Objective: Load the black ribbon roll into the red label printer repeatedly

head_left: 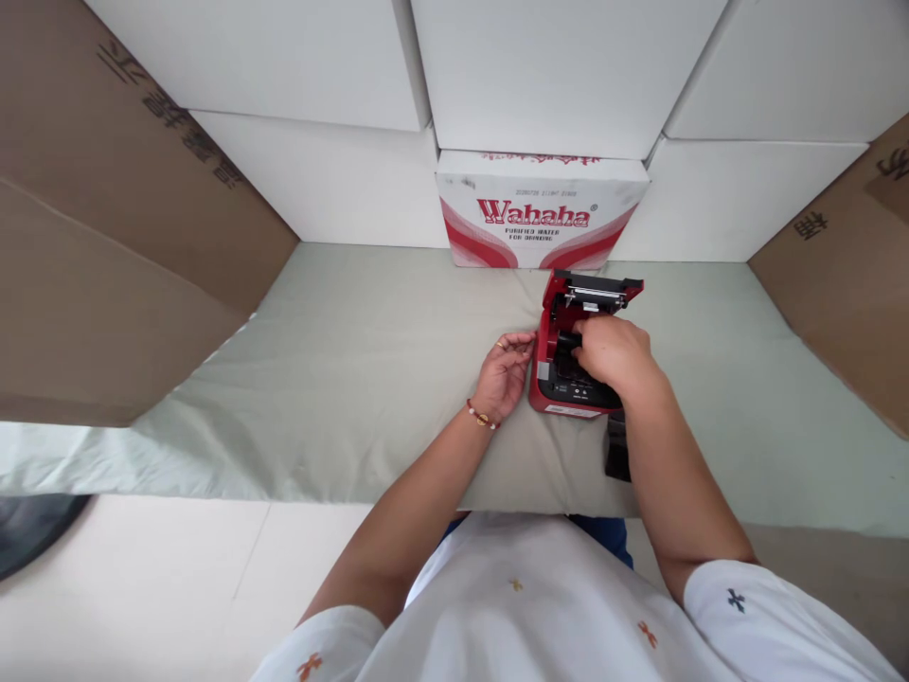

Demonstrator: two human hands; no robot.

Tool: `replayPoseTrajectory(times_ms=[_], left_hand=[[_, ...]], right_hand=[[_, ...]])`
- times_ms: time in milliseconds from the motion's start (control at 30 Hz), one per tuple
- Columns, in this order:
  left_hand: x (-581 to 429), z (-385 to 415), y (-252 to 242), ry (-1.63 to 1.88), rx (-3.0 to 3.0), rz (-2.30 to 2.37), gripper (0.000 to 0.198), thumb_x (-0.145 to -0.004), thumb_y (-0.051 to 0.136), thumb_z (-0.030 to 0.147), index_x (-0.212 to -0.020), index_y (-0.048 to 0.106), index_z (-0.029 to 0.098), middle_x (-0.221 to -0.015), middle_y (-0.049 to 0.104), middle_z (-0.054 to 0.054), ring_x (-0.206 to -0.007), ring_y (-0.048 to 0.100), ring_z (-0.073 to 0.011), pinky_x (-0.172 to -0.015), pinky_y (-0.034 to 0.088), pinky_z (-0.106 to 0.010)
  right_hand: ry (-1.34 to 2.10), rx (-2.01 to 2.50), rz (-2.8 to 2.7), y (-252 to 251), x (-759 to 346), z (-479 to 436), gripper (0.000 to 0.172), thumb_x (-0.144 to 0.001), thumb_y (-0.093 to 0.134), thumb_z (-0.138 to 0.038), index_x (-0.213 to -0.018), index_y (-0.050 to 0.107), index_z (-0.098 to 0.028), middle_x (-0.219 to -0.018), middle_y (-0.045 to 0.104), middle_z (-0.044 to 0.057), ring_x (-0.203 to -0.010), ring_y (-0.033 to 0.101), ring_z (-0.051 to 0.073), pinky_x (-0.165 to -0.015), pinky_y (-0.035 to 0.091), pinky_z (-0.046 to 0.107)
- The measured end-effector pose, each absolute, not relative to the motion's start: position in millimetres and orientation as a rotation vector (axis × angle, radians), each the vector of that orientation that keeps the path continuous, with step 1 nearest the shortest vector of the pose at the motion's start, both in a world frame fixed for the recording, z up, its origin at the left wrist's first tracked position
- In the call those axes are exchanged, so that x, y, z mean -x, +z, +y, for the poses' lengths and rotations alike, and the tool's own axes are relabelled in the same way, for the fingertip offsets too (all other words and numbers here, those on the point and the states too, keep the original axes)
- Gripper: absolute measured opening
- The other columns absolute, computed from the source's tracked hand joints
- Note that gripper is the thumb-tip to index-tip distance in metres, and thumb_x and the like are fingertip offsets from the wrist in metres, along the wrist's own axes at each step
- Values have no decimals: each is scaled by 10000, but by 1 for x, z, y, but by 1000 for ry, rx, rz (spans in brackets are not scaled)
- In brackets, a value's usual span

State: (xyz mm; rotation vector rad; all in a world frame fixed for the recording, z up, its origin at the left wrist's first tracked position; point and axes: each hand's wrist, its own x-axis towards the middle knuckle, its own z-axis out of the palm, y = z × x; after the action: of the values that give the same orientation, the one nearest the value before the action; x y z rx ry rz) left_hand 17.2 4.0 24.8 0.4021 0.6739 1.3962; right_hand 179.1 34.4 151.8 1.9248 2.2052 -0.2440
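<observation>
A small red and black printer (pixel 577 391) stands on the cloth with its hinged lid (pixel 595 284) raised. My right hand (pixel 614 349) reaches into the open compartment from the right. Its fingers are bent together around something at a black cylindrical part (pixel 566 339); what they grip is mostly hidden. Beside the printer's left wall is my left hand (pixel 503 375), palm turned up and fingers loosely curled but apart, the fingertips at the red casing. It holds nothing. Partly behind my right forearm lies a black block-like item (pixel 617 449), close to the printer's front right corner.
A white and red water carton (pixel 543 213) stands behind the printer, against stacked white boxes (pixel 355 180). Large brown cartons flank the table at left (pixel 106 284) and right (pixel 845 256). A pale green cloth (pixel 383 379) covers the table, its front edge near my body.
</observation>
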Motion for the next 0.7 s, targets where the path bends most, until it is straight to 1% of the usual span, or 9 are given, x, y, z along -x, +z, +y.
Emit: replayPoseTrajectory(times_ms=[100, 167, 233, 333, 400, 500, 600, 667, 700], left_hand=[[-17, 4, 24, 1401, -403, 666, 296, -637, 746, 49, -896, 758, 192, -1063, 772, -36, -1098, 702, -180, -1139, 477, -351], [-16, 4, 24, 1400, -413, 677, 301, -643, 747, 52, -908, 753, 195, -1066, 770, -33, -1107, 701, -180, -1142, 475, -353], [-16, 4, 25, 1395, -420, 685, 302, -649, 752, 58, -917, 748, 197, -1081, 771, -34, -1119, 702, -181, -1146, 475, -357], [-17, 2, 27, 1390, -419, 678, 296, -645, 754, 60, -907, 748, 198, -1077, 776, -39, -1117, 709, -186, -1149, 482, -363], [-18, 2, 29, 1388, -414, 684, 294, -635, 748, 58, -893, 753, 198, -1060, 779, -39, -1085, 714, -183, -1133, 497, -362], [-19, 4, 32, 1418, -393, 770, 252, -620, 741, 67, -844, 746, 185, -1007, 776, -46, -993, 719, -177, -1055, 536, -363], [-14, 5, 36, 1519, -361, 884, 168, -626, 726, 90, -760, 697, 187, -864, 717, -24, -901, 699, -161, -941, 549, -330], [-10, -1, 47, 1614, -349, 934, 165, -639, 727, 91, -740, 669, 208, -802, 653, 12, -837, 652, -124, -854, 522, -270], [-9, -8, 55, 1657, -357, 947, 180, -646, 733, 87, -749, 672, 221, -799, 635, 23, -810, 622, -108, -812, 502, -243]], right_hand=[[-280, -1980, 2229, 153, -185, 30, 429, -984, 607, -276, -1399, 711, -240, -1378, 754, 163, -1203, 730, 374, -906, 566, 454], [-387, -2043, 2307, 154, -189, 23, 432, -1002, 592, -290, -1416, 685, -208, -1358, 762, 168, -1208, 726, 366, -954, 561, 465], [-628, -2107, 2441, 157, -195, 12, 394, -1017, 588, -333, -1368, 696, -189, -1263, 792, 152, -1133, 744, 332, -965, 563, 454], [-1189, -2140, 2596, 163, -215, -13, 397, -1013, 615, -487, -1298, 711, -227, -1110, 810, 81, -923, 755, 254, -844, 591, 392], [-1418, -2207, 2618, 168, -239, -30, 456, -983, 646, -598, -1281, 717, -260, -1094, 806, 52, -875, 742, 227, -778, 590, 359], [-1241, -2479, 2502, 168, -291, -48, 533, -930, 675, -701, -1234, 738, -269, -1027, 795, 44, -837, 720, 224, -727, 567, 353], [-939, -2613, 2236, 149, -345, -58, 631, -878, 647, -785, -1208, 746, -256, -763, 723, 17, -631, 632, 227, -595, 496, 371], [-843, -2608, 2114, 127, -370, -60, 609, -863, 632, -767, -1162, 755, -250, -644, 665, 10, -564, 596, 246, -563, 480, 395], [-820, -2596, 2092, 115, -377, -62, 562, -857, 636, -726, -1131, 760, -251, -651, 677, 26, -575, 611, 262, -578, 499, 414]])
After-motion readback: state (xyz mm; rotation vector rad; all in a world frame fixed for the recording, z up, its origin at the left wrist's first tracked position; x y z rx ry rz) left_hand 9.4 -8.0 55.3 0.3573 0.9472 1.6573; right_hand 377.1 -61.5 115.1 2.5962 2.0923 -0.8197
